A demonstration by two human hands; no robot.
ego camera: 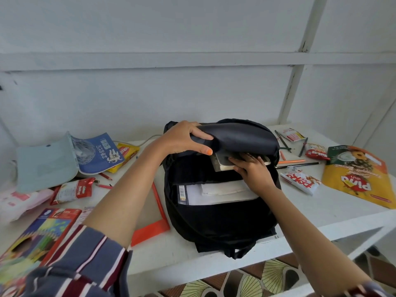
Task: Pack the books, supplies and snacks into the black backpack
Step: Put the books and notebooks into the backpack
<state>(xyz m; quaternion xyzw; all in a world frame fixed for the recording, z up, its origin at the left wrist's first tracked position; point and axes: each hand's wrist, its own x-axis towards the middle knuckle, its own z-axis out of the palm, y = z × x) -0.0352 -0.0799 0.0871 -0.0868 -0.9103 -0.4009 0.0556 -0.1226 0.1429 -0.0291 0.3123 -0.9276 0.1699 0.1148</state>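
The black backpack (216, 219) lies open in the middle of the white table (321, 213). My left hand (182, 137) grips the backpack's upper flap (242, 136) and holds it up. Beneath the flap, my right hand (252, 168) presses on a dark book with pale page edges (220, 165) that sits half inside the opening. A white book or stack of papers (216, 192) lies lower in the bag. Loose on the table are a blue book (98, 153), a coloured-pencil box (36, 234), snack packets (300, 181) and pencils (293, 161).
An orange-framed board (158, 217) lies left of the bag. A pale green folder (45, 163) and a red-white packet (72, 190) sit at the left, a large yellow snack bag (357, 176) at the right. The wall stands close behind; the table's front edge is near.
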